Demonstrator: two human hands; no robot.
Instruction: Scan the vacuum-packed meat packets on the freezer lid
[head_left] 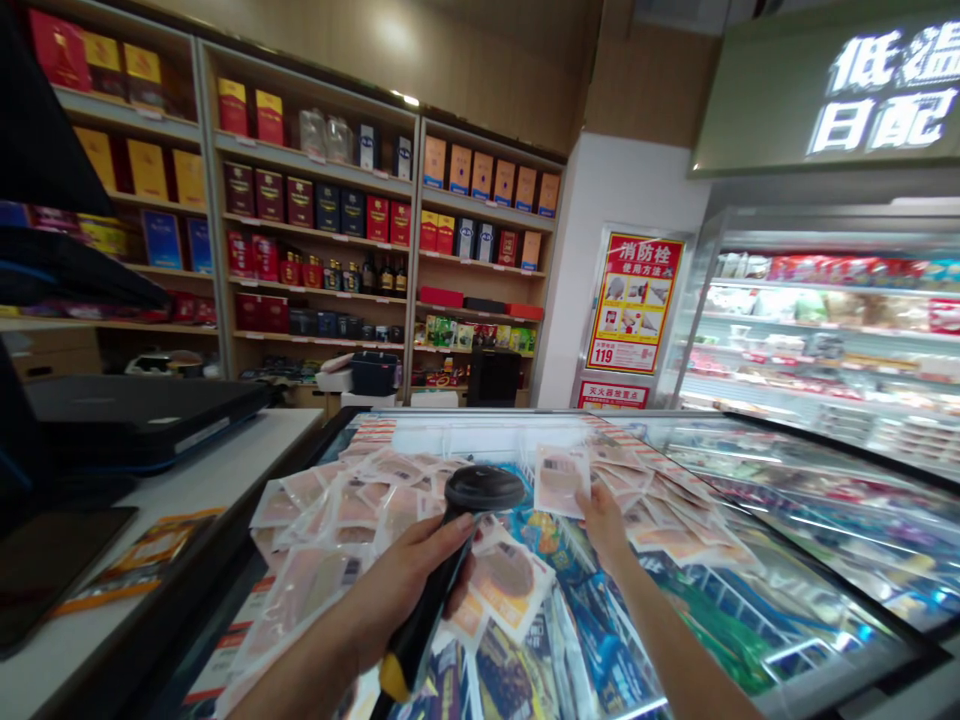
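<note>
My left hand (409,565) is wrapped round the handle of a black barcode scanner (484,487) with a yellow tip at its lower end. The scanner's head points away from me, over the glass-topped freezer. My right hand (602,520) pinches the edge of a small clear-and-white flat packet (561,482) that bears a barcode. Beneath and left of the scanner lies a heap of similar flat packets (337,510). Another row of packets (675,500) spreads to the right of my right hand. One packet with an orange print (510,580) sits just right of the scanner handle.
Coloured frozen goods (600,640) show through the freezer glass. On the left, a counter (247,480) carries a black device (142,415) and an orange-edged pouch (142,555). Shelves of boxes (319,205) stand behind, and a lit chiller (825,330) is at the right.
</note>
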